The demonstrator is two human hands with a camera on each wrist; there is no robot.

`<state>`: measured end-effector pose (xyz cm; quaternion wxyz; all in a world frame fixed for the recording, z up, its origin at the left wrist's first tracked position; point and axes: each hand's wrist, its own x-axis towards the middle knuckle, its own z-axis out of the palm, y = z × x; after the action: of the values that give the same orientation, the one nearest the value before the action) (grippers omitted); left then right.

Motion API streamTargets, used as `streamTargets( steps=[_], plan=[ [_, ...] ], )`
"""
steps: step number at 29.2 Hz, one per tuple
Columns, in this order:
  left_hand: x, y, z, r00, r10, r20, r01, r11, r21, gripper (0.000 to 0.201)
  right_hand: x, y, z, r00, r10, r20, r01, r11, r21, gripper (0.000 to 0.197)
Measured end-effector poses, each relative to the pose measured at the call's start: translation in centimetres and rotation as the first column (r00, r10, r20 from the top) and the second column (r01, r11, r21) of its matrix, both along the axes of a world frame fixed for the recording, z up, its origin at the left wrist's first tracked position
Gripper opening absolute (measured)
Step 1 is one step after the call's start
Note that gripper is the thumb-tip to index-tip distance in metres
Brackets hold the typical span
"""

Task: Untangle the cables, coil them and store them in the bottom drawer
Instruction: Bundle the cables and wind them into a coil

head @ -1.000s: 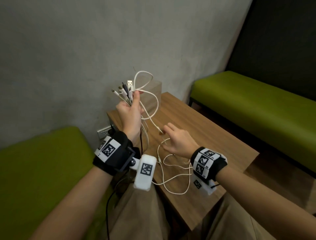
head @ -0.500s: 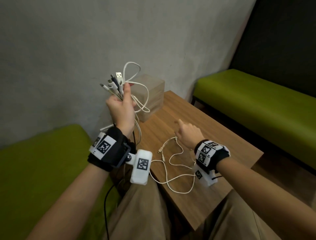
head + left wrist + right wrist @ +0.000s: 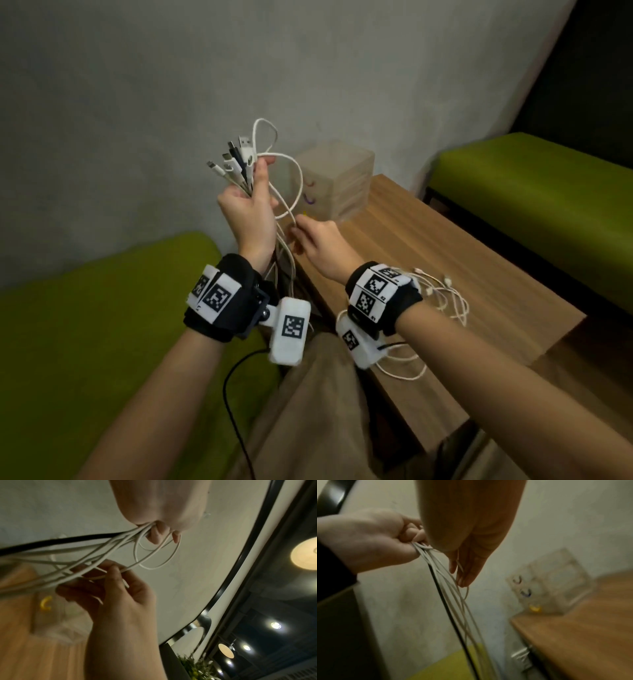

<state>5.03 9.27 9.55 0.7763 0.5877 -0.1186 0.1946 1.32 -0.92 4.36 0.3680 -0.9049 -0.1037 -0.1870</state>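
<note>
Several cables [image 3: 251, 171] are gripped in the raised left hand [image 3: 248, 212], whose fingers are curled tight round the bunch; the plugs [image 3: 236, 159] stick up above the fist and a white loop [image 3: 289, 185] arcs out to its right. Below the fist, the strands, white ones and a single black one [image 3: 443, 597], hang down past the wrist. The right hand [image 3: 317, 245] is held just beside the left, and one white strand [image 3: 120, 570] is pinched between its thumb and fingertips, as seen from the left wrist; the other fingers are loosely curled beneath. One more white cable [image 3: 442, 299] lies loose on the wooden table [image 3: 479, 274], behind the right wrist, apart from the bunch. At the table's far corner, against the wall, a clear drawer box [image 3: 337, 181] is stood; its bottom drawer, marked by a yellow handle [image 3: 535, 608], is seen closed. Green benches [image 3: 85, 325] are set on both sides of the table.
</note>
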Motion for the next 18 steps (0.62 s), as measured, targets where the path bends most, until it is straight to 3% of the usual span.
streamTargets(
  steps=[2, 4, 7, 10, 12, 14, 16, 18],
  plan=[
    [0.5, 2.6, -0.5, 0.997, 0.08, 0.008, -0.081, 0.989, 0.128, 0.023, 0.8, 2.5, -0.8, 0.998, 0.012, -0.056, -0.005, 0.992, 0.123, 0.021],
    [0.9, 5.2, -1.1, 0.99, 0.137, 0.043, -0.144, 0.954, 0.262, 0.032, 2.1, 3.9, -2.4, 0.971, 0.015, -0.24, 0.029, 0.984, 0.178, 0.023],
    [1.7, 8.2, -1.6, 0.982, 0.173, 0.07, -0.187, 0.912, 0.364, 0.035, 3.3, 3.8, -5.1, 0.834, -0.065, -0.549, 0.026, 0.997, -0.078, 0.024],
    [2.3, 9.2, -2.1, 0.994, 0.109, -0.002, -0.106, 0.965, 0.242, 0.038, 2.7, 3.6, -6.3, 0.714, -0.15, -0.684, -0.177, 0.906, -0.383, 0.028],
    [2.2, 8.8, -2.2, 0.999, 0.034, -0.037, -0.029, 0.991, 0.127, 0.035, 2.3, 3.4, -5.9, 0.728, -0.174, -0.663, -0.195, 0.875, -0.443, 0.027],
    [2.0, 8.1, -2.3, 0.998, -0.056, -0.043, 0.059, 0.996, 0.069, 0.027, 2.3, 3.2, -4.6, 0.816, -0.164, -0.554, -0.121, 0.889, -0.442, 0.032],
    [1.6, 7.2, -2.6, 0.987, -0.158, -0.028, 0.16, 0.985, 0.065, 0.017, 2.3, 3.5, -2.7, 0.916, -0.002, -0.4, -0.11, 0.96, -0.256, 0.048],
    [1.0, 6.1, -2.9, 0.976, -0.214, -0.04, 0.216, 0.974, 0.072, 0.015, 2.2, 4.4, -0.7, 0.957, 0.166, -0.238, -0.192, 0.977, -0.093, 0.058]
  ],
)
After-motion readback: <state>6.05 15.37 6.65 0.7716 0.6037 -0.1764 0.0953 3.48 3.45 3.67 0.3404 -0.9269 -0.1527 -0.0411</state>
